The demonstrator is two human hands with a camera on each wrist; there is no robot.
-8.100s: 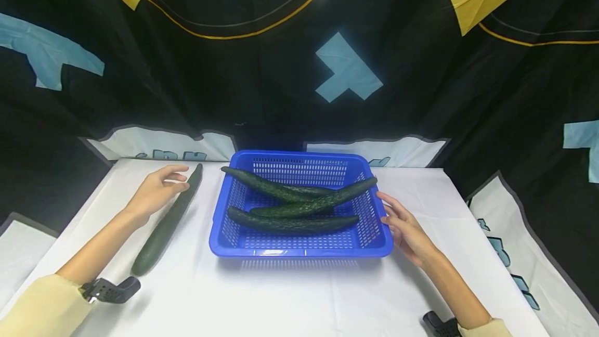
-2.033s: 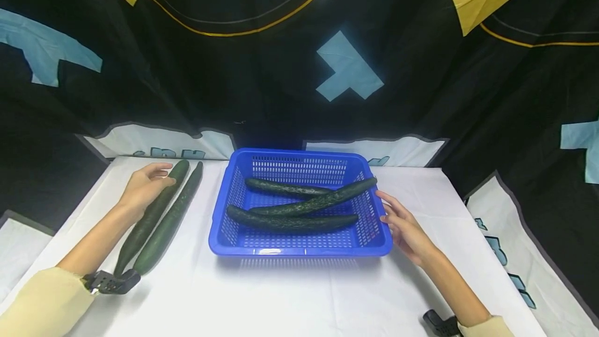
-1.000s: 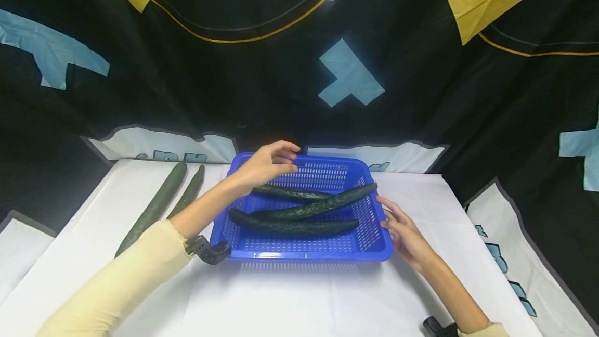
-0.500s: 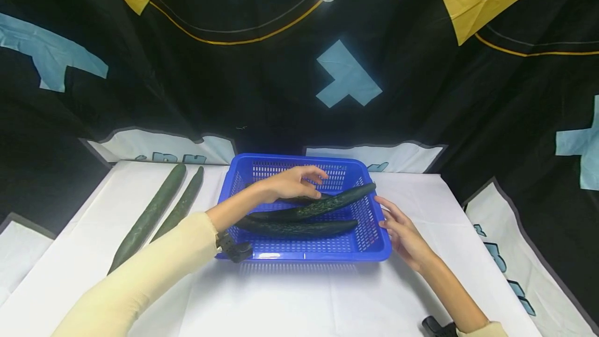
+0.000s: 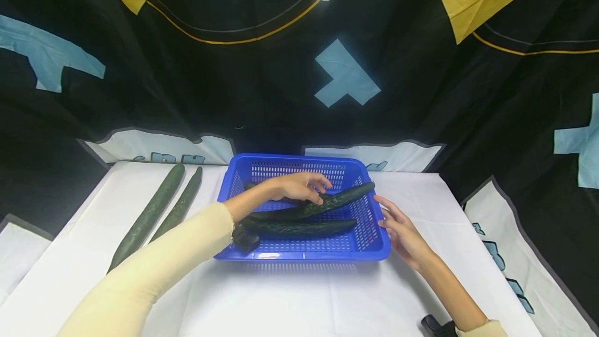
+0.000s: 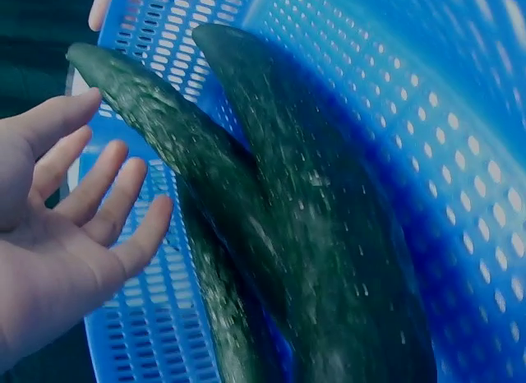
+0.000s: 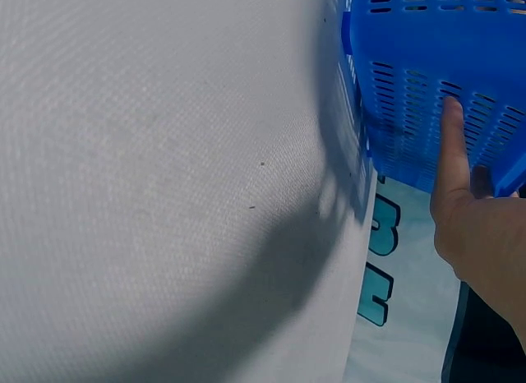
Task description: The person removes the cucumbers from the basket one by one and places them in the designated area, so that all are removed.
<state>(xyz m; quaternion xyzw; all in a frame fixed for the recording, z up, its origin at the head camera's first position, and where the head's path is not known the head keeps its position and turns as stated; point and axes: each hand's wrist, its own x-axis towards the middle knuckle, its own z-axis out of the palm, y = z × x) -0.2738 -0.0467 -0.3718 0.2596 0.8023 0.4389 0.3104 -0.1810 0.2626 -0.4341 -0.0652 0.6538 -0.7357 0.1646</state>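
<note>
LEFT HAND OVER BLUE BASKET, GRASPING NOTHING; RIGHT HAND AT THE 3 O'CLOCK END

Directions are read from the head view, with the clock centred on the blue basket (image 5: pixel 304 256) and 12 o'clock at the far edge of the white table (image 5: pixel 262 300).

The left hand (image 5: pixel 299 187) extends over the basket from about 8 o'clock, its forearm in a cream sleeve (image 5: pixel 164 259). The left wrist view shows its fingers spread and softly bent, with a clear gap between thumb and fingers and nothing between them. Whether a fingertip touches a cucumber cannot be told.

Three cucumbers are inside the basket. The crossing cucumber (image 5: pixel 337 201) lies nearest the thumb in the head view, its tip pointing to 2 o'clock at the basket's end wall. The front cucumber (image 5: pixel 301 228) lies on the 6 o'clock side, running roughly from 9 to 3. The rear cucumber (image 5: pixel 249 186) is largely covered by the left hand.

The right hand (image 5: pixel 403 235) is at 3 o'clock, with fingertips against the basket's rim. The right wrist view shows one digit laid straight along the perforated outer wall; the hand is not clenched.

On the table at 9 o'clock, the outer cucumber (image 5: pixel 150 214) and the inner cucumber (image 5: pixel 180 207) lie side by side, far ends pointing towards 1 o'clock, lower portions partly behind the sleeve. A black backdrop (image 5: pixel 262 92) hangs beyond 12 o'clock.
</note>
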